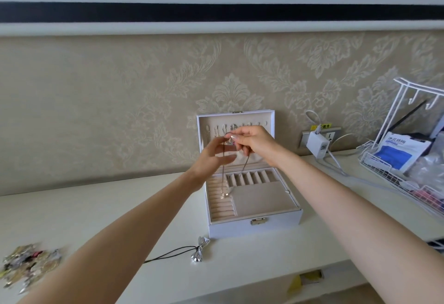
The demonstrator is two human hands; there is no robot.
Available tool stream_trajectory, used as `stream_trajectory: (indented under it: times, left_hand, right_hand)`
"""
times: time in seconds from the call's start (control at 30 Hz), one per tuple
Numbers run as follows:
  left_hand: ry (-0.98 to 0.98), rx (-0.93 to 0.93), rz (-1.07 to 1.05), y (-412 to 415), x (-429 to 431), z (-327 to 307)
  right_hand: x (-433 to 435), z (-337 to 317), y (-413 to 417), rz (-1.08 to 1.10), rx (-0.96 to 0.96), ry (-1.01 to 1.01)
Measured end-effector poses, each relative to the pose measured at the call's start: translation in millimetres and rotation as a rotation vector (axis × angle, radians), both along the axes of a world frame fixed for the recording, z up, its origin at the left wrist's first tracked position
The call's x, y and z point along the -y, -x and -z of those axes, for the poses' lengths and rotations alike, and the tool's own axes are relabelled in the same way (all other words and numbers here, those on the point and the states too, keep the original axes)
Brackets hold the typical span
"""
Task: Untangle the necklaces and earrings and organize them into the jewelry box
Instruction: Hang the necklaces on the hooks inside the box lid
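Necklace [223,179]: one thin chain. It hangs in two strands from your hands over the open jewelry box [254,225], with a small pendant dangling just above the ring rolls.
Right hand [254,143]: you're pinching the top of the chain between thumb and fingertip, up by the lid.
Left hand [212,159]: your fingertips reach the chain, but it's blurry, so can't tell if you're actually gripping it or just touching.
Hard to see: the clasp is hidden behind your fingers, and the bits hung inside the lid are too small to count.
Second necklace [199,253]: one, a black cord with a silver bow, on the table [96,212] in front of the box. Your left arm hides the cord's end.
Tangled pile [26,265]: one heap, far left, too blurry to count the pieces.
Off to the right: one wire rack [403,179] and one plugged-in charger [318,145].
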State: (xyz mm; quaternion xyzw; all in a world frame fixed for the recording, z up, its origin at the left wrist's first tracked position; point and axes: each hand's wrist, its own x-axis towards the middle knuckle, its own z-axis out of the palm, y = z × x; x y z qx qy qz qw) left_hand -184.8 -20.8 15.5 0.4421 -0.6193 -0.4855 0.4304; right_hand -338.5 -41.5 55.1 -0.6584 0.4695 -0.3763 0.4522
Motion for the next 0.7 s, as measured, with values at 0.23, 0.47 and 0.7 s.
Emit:
stream_trajectory:
  times: [0.23, 0.47, 0.7]
  left_hand:
    - [0.122, 0.098, -0.115, 10, 5, -18]
    - [-0.386, 0.171, 0.148, 21, 0, -25]
    - [-0.720, -0.408, 0.033, 22, 18, -11]
  right_hand:
    - [-1, -14, 7, 0.083, 0.068, 0.035]
    - [-3, -15, 5, 0.114, 0.273, -0.020]
    - [-12, 10, 3, 0.131, 0.589, -0.236]
